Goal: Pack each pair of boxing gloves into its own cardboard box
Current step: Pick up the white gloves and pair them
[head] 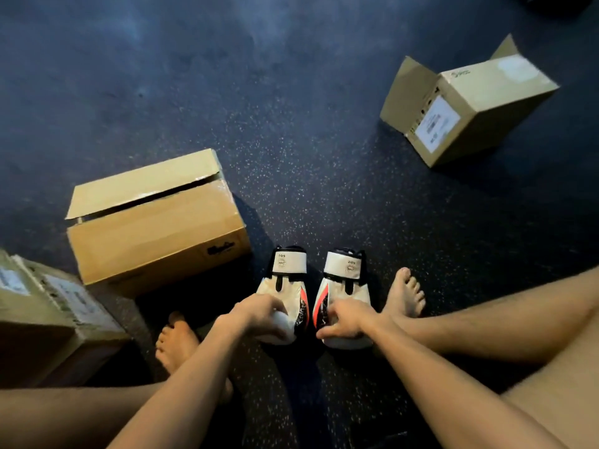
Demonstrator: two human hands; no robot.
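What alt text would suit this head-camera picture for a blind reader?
A seated person's left hand grips the left glove and right hand grips the right glove, a white pair side by side on the dark floor. Three cardboard boxes sit around: near box, edge box at left, far box at right.

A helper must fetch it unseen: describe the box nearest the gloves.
On the dark speckled floor, find the white boxing gloves. The cardboard box stands just left of them. Unlike the far-right box and the left-edge box, it shows a black logo, not white labels.
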